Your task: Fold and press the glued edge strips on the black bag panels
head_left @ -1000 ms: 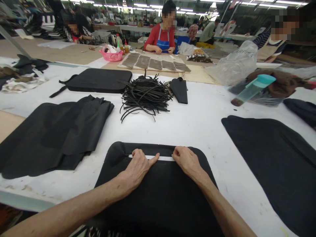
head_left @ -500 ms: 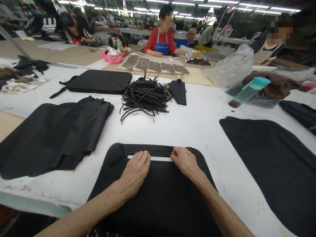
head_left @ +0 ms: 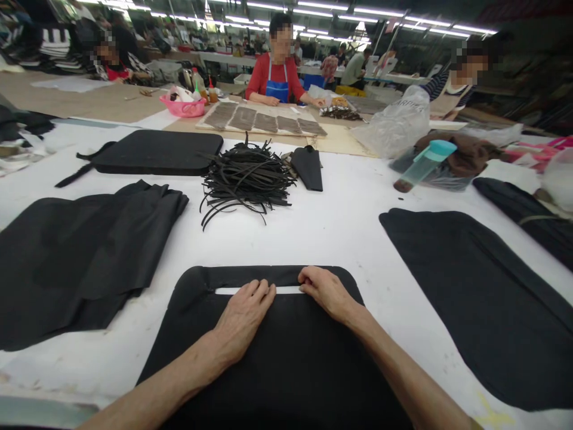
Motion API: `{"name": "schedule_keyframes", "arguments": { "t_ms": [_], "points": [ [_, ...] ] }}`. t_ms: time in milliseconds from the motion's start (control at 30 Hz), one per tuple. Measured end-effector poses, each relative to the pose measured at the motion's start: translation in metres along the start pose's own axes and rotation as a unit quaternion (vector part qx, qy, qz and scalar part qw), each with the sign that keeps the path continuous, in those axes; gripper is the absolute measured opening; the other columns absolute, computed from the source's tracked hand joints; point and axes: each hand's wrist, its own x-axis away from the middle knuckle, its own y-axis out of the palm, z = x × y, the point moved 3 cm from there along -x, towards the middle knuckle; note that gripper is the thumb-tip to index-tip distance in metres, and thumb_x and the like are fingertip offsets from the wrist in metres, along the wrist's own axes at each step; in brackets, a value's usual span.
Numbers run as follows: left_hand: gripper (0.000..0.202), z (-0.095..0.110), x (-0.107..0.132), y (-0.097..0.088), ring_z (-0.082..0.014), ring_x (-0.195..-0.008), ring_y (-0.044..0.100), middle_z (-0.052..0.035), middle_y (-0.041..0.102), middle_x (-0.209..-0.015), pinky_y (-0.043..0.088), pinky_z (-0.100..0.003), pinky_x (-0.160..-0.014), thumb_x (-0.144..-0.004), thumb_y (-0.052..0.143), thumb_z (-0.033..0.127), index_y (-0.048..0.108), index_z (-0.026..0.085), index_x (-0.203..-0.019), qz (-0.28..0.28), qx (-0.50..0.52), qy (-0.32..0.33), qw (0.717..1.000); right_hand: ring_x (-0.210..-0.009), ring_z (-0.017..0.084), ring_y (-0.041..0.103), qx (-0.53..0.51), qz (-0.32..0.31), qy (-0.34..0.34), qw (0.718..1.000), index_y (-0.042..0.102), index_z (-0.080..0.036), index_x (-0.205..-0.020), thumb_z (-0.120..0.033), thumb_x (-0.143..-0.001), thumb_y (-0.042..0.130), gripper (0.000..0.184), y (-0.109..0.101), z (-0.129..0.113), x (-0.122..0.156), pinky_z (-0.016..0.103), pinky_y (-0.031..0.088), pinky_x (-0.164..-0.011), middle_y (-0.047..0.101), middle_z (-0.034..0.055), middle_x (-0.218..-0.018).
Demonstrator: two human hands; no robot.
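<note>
A black sheet of leather-like material point(head_left: 286, 352) with rounded corners lies in front of me, with a long narrow slot near its far edge. White tabletop shows through the slot. At the slot's middle, my left hand point(head_left: 250, 304) is closed, its bent fingers pressed together at the opening's edge; the thumb is hidden. My right hand point(head_left: 324, 289) pinches the band of material along the slot's far side, close to its right end. Beyond both hands sits a heap of thin black strips point(head_left: 248, 176).
Folded black sheets point(head_left: 89, 257) lie left on the white table point(head_left: 308, 233), another black piece point(head_left: 474, 292) right. Farther back are a thick black pad point(head_left: 156, 152), a teal-lidded bottle point(head_left: 423, 167), a pink basket point(head_left: 183, 106) and a person in red point(head_left: 280, 77) across the table.
The view has shifted a little, so the surroundings sit farther left. My left hand has moved slightly rightward along the slot, closer to my right hand, which keeps its pinch.
</note>
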Motion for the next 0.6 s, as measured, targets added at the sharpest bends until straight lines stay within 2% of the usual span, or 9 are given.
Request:
{"name": "schedule_keyframes", "arguments": {
  "t_ms": [100, 267, 500, 600],
  "points": [
    [0.056, 0.001, -0.001, 0.0, -0.0236, -0.111, 0.047, -0.0121, 0.049, -0.125, 0.04, -0.039, -0.094, -0.076, 0.037, -0.001, 0.037, 0.016, -0.13, 0.002, -0.006, -0.003, 1.0, -0.076, 0.013, 0.051, 0.005, 0.007, -0.004, 1.0, 0.052, -0.022, -0.088, -0.019, -0.079, 0.049, 0.01, -0.003, 0.006, 0.002, 0.023, 0.034, -0.068, 0.057, -0.0014, -0.08],
    [0.054, 0.001, -0.001, -0.001, -0.0244, -0.108, 0.048, -0.0117, 0.05, -0.123, 0.042, -0.039, -0.092, -0.077, 0.036, 0.0, 0.038, 0.016, -0.129, 0.005, -0.025, -0.001, 1.0, -0.078, 0.013, 0.049, 0.027, -0.002, -0.01, 1.0, 0.053, -0.022, -0.076, -0.02, -0.08, 0.049, 0.006, -0.008, 0.01, 0.005, 0.023, 0.032, -0.071, 0.056, -0.0018, -0.08],
    [0.051, 0.014, -0.004, -0.002, -0.0262, -0.107, 0.049, -0.0147, 0.05, -0.123, 0.04, -0.043, -0.094, -0.077, 0.034, -0.001, 0.041, 0.011, -0.126, 0.014, -0.067, -0.009, 0.998, -0.068, 0.014, 0.047, 0.057, -0.009, 0.099, 0.993, 0.051, -0.021, -0.071, -0.022, -0.073, 0.055, 0.005, -0.007, 0.018, -0.004, 0.025, 0.026, -0.059, 0.054, -0.0021, -0.069],
    [0.049, 0.021, -0.008, -0.002, -0.0263, -0.108, 0.048, -0.0166, 0.052, -0.12, 0.04, -0.04, -0.095, -0.075, 0.033, -0.003, 0.045, 0.005, -0.122, 0.02, -0.1, 0.008, 0.995, -0.069, 0.014, 0.047, 0.064, -0.014, 0.137, 0.988, 0.052, -0.021, -0.076, -0.024, -0.07, 0.059, 0.01, -0.008, 0.022, -0.008, 0.025, 0.024, -0.058, 0.054, -0.0012, -0.072]
  ]
}}
